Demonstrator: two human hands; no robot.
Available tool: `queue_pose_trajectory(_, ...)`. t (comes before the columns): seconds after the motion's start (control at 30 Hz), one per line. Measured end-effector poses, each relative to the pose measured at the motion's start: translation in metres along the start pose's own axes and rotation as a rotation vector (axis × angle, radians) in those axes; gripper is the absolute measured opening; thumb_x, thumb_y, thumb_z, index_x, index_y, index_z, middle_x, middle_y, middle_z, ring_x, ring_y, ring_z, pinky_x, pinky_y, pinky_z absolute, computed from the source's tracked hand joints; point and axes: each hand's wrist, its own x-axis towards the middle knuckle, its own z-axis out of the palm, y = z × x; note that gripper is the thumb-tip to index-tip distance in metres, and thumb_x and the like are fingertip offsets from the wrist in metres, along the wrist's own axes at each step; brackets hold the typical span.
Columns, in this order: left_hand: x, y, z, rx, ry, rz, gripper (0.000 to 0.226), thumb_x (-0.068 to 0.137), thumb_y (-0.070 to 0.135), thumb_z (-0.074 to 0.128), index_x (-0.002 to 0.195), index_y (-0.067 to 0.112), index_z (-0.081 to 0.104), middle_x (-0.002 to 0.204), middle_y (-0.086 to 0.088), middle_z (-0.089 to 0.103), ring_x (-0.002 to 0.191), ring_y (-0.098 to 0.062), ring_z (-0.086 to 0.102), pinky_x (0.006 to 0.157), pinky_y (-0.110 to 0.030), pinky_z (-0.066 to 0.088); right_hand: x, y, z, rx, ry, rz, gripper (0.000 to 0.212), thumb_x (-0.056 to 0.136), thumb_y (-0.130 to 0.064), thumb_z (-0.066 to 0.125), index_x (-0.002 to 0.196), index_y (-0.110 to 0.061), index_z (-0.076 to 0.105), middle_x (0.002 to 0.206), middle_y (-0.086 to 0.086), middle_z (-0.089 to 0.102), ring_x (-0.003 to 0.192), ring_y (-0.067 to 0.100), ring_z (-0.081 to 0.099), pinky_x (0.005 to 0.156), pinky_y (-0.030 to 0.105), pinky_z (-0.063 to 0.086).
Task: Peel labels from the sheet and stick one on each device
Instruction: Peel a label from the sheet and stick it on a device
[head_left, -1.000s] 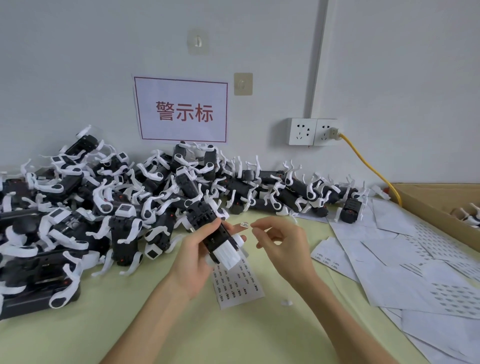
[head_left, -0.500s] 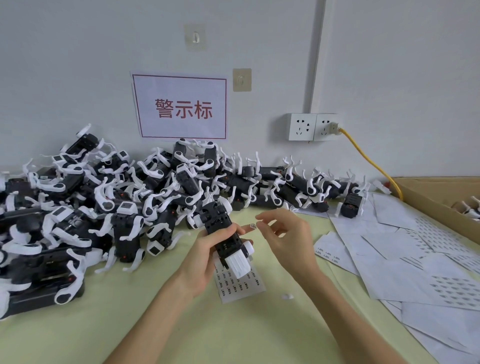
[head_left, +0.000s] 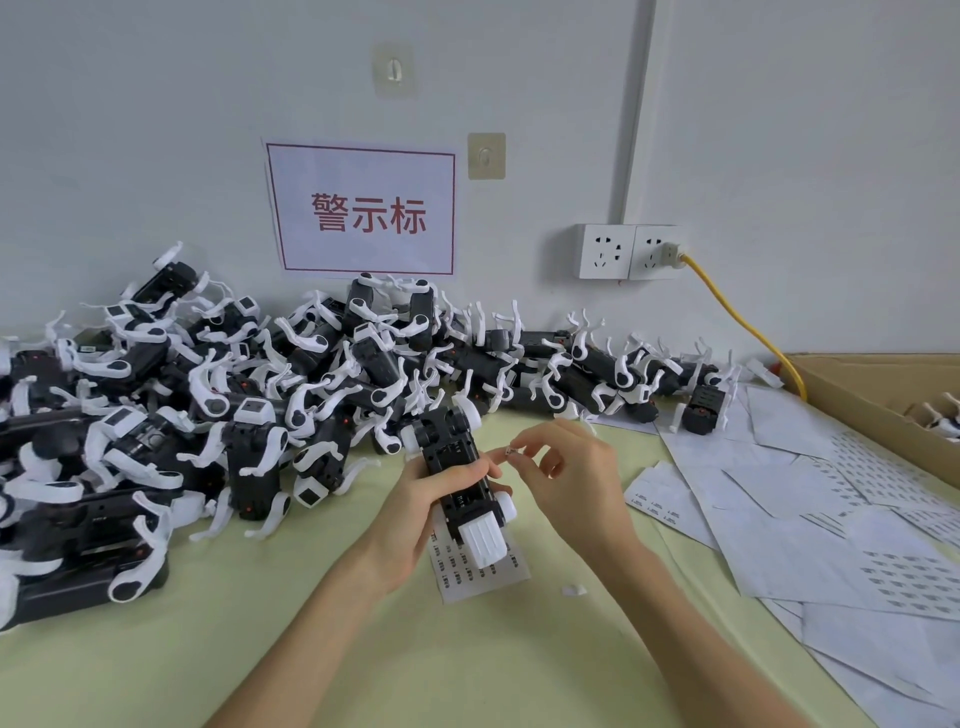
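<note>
A label goes on, one device at a time

Above the worktop's middle, the left hand (head_left: 415, 512) grips a stiff black-and-white device (head_left: 460, 480); the right hand (head_left: 569, 480) pinches a tiny, flimsy label (head_left: 511, 451), likely best held by its edge.

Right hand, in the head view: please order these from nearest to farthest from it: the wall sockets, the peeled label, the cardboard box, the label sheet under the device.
From the right hand:
1. Peeled label, pinched at its fingertips.
2. Label sheet, on the table below the held device, lower left.
3. Wall sockets, on the wall above.
4. Cardboard box, at the far right edge.
</note>
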Motion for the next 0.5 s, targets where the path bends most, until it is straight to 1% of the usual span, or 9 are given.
queue_pose_trajectory(0.2, 0.0024, -0.0051, -0.0032, 0.076, -0.007, -0.002, 0.018, 0.078, 0.028, 0.073, 0.085, 0.011, 0.075, 0.107, -0.012, 0.077, 0.101, -0.031, 0.074, 0.078, -0.03, 0.059, -0.0005, 0.0014, -0.0008, -0.064, -0.062, 0.018, 0.015, 0.086, -0.011, 0.078, 0.082, -0.021, 0.068, 0.082, -0.014, 0.062, 0.074, 0.01, 0.057, 0.062, 0.019, 0.046)
queue_pose_trajectory(0.27, 0.004, -0.0068, -0.0049, 0.113, -0.005, -0.001, 0.021, 0.077, 0.029, 0.074, 0.088, 0.011, 0.075, 0.111, -0.016, 0.075, 0.104, -0.035, 0.073, 0.085, -0.036, 0.059, -0.001, 0.0019, -0.0004, -0.086, -0.088, 0.027, 0.015, 0.087, -0.012, 0.076, 0.082, -0.022, 0.066, 0.082, -0.015, 0.062, 0.071, 0.009, 0.058, 0.061, 0.021, 0.047)
queue_pose_trajectory(0.33, 0.0052, -0.0079, -0.0056, 0.14, -0.007, 0.007, 0.029, 0.074, 0.033, 0.078, 0.09, 0.009, 0.074, 0.116, -0.016, 0.075, 0.106, -0.037, 0.072, 0.092, -0.043, 0.057, -0.0012, 0.0027, 0.0003, -0.104, -0.105, 0.03, 0.014, 0.088, -0.013, 0.074, 0.083, -0.024, 0.065, 0.082, -0.015, 0.063, 0.071, 0.008, 0.058, 0.061, 0.022, 0.047)
queue_pose_trajectory(0.4, 0.0058, -0.0087, -0.0062, 0.142, -0.011, 0.014, 0.037, 0.069, 0.038, 0.081, 0.091, 0.009, 0.074, 0.119, -0.015, 0.074, 0.108, -0.038, 0.071, 0.093, -0.046, 0.057, -0.0017, 0.0029, 0.0008, -0.116, -0.118, 0.031, 0.014, 0.088, -0.015, 0.072, 0.083, -0.025, 0.064, 0.081, -0.016, 0.063, 0.071, 0.008, 0.058, 0.061, 0.023, 0.048)
queue_pose_trajectory(0.47, 0.0067, -0.0092, -0.0069, 0.154, -0.024, 0.021, 0.037, 0.069, 0.038, 0.08, 0.091, 0.008, 0.074, 0.122, -0.01, 0.074, 0.108, -0.037, 0.071, 0.096, -0.047, 0.056, -0.0019, 0.0031, 0.001, -0.126, -0.129, 0.037, 0.013, 0.087, -0.016, 0.071, 0.083, -0.026, 0.064, 0.081, -0.016, 0.063, 0.069, 0.007, 0.059, 0.061, 0.024, 0.048)
queue_pose_trajectory(0.5, 0.0072, -0.0097, -0.0075, 0.169, -0.03, 0.025, 0.033, 0.073, 0.035, 0.079, 0.091, 0.008, 0.074, 0.123, -0.007, 0.074, 0.108, -0.037, 0.071, 0.097, -0.048, 0.055, -0.002, 0.0034, 0.0011, -0.129, -0.134, 0.043, 0.013, 0.087, -0.016, 0.071, 0.083, -0.026, 0.064, 0.081, -0.015, 0.064, 0.069, 0.007, 0.059, 0.061, 0.024, 0.049)
